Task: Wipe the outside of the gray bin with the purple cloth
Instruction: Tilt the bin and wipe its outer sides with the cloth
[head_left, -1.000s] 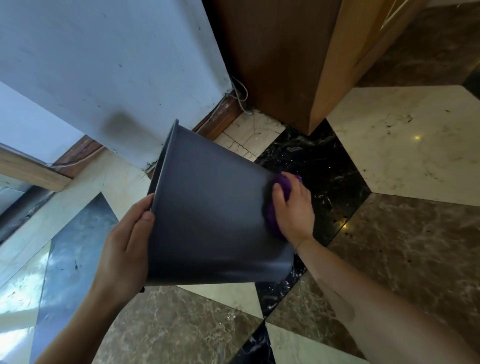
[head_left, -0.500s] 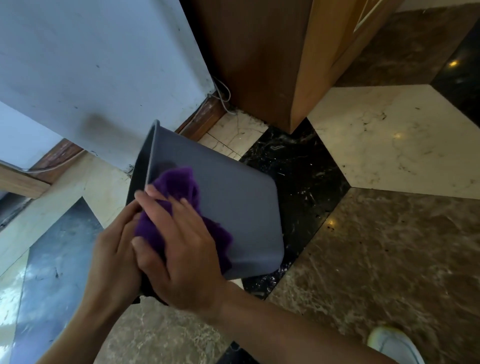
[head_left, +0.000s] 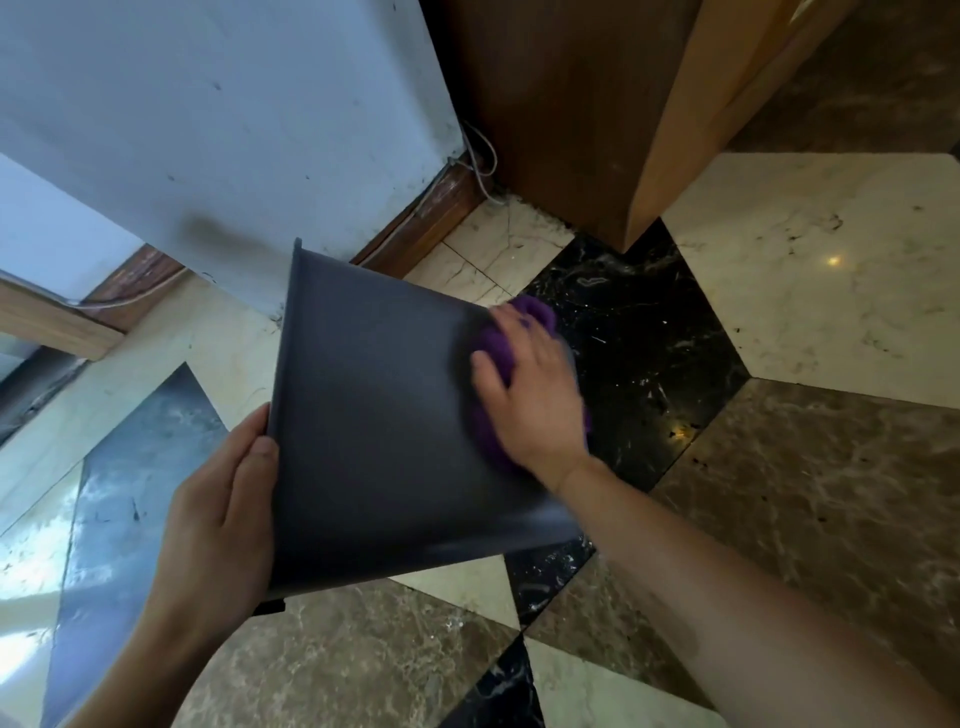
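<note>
While the left hand (head_left: 218, 525) grips the gray bin (head_left: 384, 431) by its rim, tipped sideways between both hands, the right hand (head_left: 535, 395) presses the purple cloth (head_left: 491, 353) flat near the bin's base end.
</note>
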